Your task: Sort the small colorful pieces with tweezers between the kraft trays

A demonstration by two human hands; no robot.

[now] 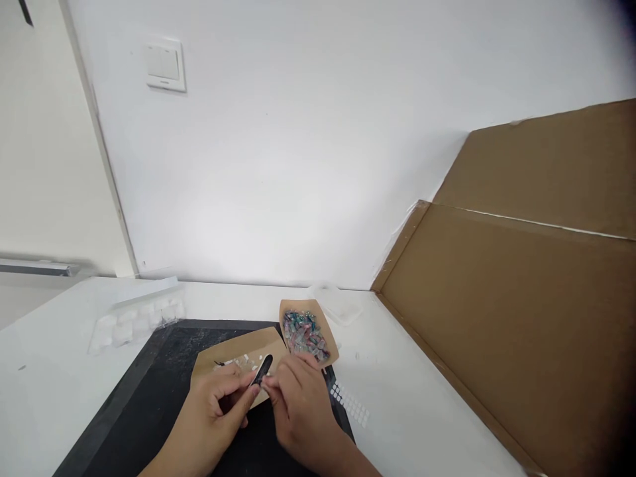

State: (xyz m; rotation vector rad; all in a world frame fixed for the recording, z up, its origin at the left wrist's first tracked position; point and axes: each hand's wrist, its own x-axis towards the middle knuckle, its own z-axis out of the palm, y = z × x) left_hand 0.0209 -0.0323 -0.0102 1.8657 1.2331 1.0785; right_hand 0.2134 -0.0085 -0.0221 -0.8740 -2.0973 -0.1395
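Observation:
Between my two hands a small black nail file [263, 368] with a pale edge and a rounded end points up and to the right. My left hand [218, 404] is closed, its thumb and fingers pinching the file's left side. Close against its lower right side, my right hand [298, 397] is closed in a pinch; what its fingertips hold is too small to make out. Under both hands lies an open brown paper tray [206, 364] with small white and clear pieces. Just beyond my right hand stands another brown tray [326, 329] of shiny teal, pink and clear pieces.
A black mat [144, 397] covers the near part of the white table [422, 424]. A sheet of white adhesive tabs [349, 403] lies at right. Clear plastic packaging [134, 321] sits at left, a clear lid [338, 305] at the back. A cardboard panel [521, 318] stands at right.

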